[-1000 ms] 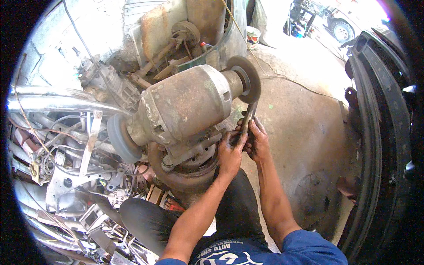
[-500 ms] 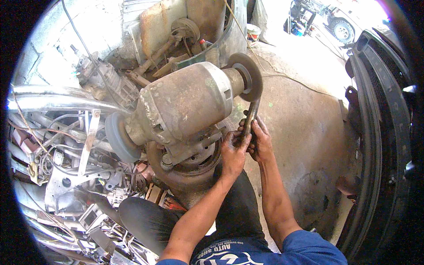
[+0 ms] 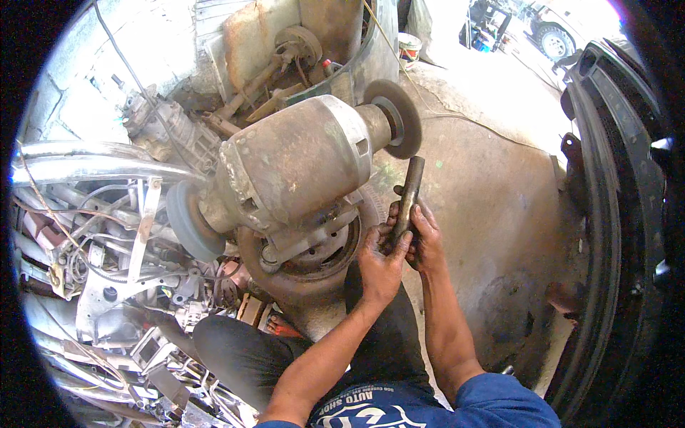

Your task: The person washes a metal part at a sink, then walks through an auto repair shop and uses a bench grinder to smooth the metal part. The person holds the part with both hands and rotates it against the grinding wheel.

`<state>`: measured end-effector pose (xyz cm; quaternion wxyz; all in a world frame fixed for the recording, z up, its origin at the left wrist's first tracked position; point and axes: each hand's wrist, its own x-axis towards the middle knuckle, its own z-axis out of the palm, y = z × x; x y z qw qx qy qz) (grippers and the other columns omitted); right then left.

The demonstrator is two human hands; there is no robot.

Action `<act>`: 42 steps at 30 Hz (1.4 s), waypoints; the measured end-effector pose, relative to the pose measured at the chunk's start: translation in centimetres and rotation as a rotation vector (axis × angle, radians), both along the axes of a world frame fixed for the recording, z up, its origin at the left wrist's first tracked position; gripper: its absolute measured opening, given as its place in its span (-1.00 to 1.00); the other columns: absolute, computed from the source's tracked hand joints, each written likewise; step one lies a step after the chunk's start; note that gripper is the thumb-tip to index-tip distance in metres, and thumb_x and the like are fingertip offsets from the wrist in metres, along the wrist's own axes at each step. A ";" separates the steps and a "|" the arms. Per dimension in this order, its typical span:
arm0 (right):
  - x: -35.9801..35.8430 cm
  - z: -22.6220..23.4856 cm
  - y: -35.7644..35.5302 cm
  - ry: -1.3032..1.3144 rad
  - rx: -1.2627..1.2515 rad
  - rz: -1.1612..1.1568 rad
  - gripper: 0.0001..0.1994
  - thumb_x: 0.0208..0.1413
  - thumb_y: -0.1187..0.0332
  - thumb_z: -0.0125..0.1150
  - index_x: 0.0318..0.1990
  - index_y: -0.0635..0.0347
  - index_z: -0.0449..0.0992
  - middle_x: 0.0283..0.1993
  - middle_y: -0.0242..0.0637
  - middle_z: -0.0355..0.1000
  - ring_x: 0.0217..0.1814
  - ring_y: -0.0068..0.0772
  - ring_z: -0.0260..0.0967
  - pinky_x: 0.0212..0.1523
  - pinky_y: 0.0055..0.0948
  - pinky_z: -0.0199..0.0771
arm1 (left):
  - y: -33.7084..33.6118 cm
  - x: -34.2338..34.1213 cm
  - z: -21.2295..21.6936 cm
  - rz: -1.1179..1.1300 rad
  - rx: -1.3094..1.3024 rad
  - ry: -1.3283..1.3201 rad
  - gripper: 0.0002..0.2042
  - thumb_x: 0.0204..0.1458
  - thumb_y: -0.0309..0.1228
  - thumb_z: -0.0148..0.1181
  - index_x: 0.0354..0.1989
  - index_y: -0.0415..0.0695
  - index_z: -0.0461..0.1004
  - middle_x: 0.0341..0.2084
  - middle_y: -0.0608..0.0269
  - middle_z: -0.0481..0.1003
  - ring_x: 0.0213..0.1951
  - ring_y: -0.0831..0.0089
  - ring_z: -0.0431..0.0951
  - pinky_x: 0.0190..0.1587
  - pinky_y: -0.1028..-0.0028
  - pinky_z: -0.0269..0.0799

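A dark metal rod, thick and round, stands tilted between my two hands. My left hand grips its lower end, thumb pressed along it. My right hand closes round the same end from the other side; some fingertips of both hands are hidden behind the rod. Just above the rod's upper end, apart from it, is the dark wheel of a bench grinder. A grey wheel sits on the grinder's left end. Beneath the grinder is a round wheel rim with a tyre.
Scrap metal parts and a shiny pipe crowd the left. A black bumper-like car part stands at the right. A thin cable crosses the concrete floor. Behind the grinder lie an axle-like part and a large drum.
Both hands have drawn the rod down and toward me, off the dark grinder wheel. Its upper end, hidden behind or against the wheel before, now shows in full.
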<state>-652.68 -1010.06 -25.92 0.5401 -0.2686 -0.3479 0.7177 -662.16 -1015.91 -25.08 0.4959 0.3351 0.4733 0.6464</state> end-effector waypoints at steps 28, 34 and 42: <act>-0.2 -0.3 3.8 -0.006 -0.084 -0.041 -0.51 0.36 0.16 0.13 0.29 0.28 0.29 -0.02 -0.16 0.51 -0.22 -0.38 0.55 -0.31 -0.44 0.67 | 5.0 -2.4 -3.0 -0.427 -0.172 -1.020 -0.75 0.35 -0.27 0.09 0.10 -0.11 0.41 -0.25 0.15 0.53 -0.39 0.54 0.48 -0.42 0.61 0.43; -0.2 0.2 4.8 -0.105 -0.074 -0.128 -0.67 0.38 0.20 0.12 0.12 0.25 0.41 -0.12 -0.21 0.55 -0.39 -0.47 0.52 -0.47 -0.51 0.64 | 6.6 -2.2 -2.9 -0.463 -0.141 -1.068 -0.74 0.37 -0.27 0.04 0.10 -0.13 0.41 -0.25 0.16 0.52 -0.40 0.55 0.45 -0.45 0.63 0.39; -0.5 -0.3 3.6 -0.282 -0.003 -0.205 -0.67 0.36 0.22 0.16 0.09 0.31 0.44 -0.15 -0.24 0.55 -0.25 -0.50 0.48 -0.29 -0.53 0.55 | 4.8 -2.4 -3.0 -0.457 -0.171 -1.024 -0.74 0.37 -0.27 0.04 0.08 -0.16 0.42 -0.28 0.22 0.51 -0.41 0.57 0.43 -0.47 0.64 0.33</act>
